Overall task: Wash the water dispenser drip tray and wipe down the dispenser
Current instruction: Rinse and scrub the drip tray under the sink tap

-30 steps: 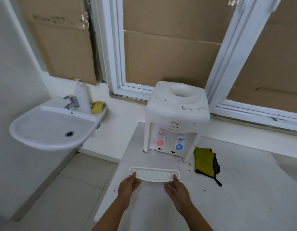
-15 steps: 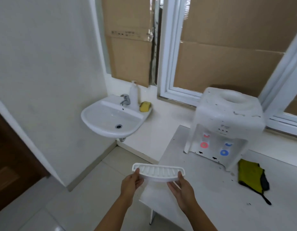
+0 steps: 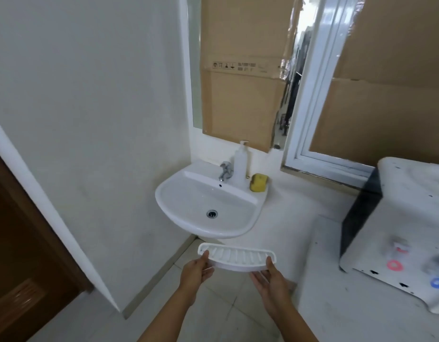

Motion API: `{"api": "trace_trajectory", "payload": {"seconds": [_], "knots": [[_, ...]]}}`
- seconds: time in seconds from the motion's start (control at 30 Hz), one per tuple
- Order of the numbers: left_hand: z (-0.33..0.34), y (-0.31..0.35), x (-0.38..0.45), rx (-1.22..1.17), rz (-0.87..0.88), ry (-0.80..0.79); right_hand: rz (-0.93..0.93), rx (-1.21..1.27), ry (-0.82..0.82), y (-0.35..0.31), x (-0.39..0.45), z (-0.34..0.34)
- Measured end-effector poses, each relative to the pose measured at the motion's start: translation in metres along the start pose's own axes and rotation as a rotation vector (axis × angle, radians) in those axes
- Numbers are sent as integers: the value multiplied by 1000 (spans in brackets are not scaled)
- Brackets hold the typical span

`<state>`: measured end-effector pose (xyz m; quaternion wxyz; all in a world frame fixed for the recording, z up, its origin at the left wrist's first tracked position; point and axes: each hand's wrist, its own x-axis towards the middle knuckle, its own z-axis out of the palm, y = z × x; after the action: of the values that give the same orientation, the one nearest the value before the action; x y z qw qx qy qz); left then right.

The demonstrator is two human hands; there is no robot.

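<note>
I carry the white ribbed drip tray (image 3: 237,258) level in front of me, just below the front of the wall-hung white sink (image 3: 196,193). My left hand (image 3: 196,274) grips its left end, thumb over the rim. My right hand (image 3: 270,280) holds the right end the same way, fingers underneath. The white water dispenser (image 3: 405,218) stands at the right on the white table (image 3: 349,304), with red and blue tap rings on its spotted front. A chrome tap (image 3: 225,170), a white pump bottle (image 3: 241,161) and a yellow sponge (image 3: 258,182) sit on the sink's back rim.
A white wall (image 3: 90,119) stands close on the left, with a brown wooden door (image 3: 18,267) beyond it. Windows (image 3: 299,95) behind are covered with cardboard. Pale tiled floor (image 3: 213,312) lies between me and the sink.
The view has swung left from the dispenser toward the sink. Both hands have carried the tray off the table and over the floor, closer to the sink. The yellow cloth is out of view.
</note>
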<state>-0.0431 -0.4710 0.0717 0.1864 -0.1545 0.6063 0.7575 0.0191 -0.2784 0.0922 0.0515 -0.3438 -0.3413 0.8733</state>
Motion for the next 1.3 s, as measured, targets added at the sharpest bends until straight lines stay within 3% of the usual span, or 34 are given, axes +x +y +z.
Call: {"api": "trace_trajectory", "payload": {"seconds": [0.27,0.77,1.3], "knots": [[-25,52,82,-20,-28,-101,-44,9,63,10,59,70],[-4,108,268,-58,-301,-148,-99,-69,151,-21,236,154],[27,96,347,16,-625,-313,-193,-101,514,1,300,167]]}}
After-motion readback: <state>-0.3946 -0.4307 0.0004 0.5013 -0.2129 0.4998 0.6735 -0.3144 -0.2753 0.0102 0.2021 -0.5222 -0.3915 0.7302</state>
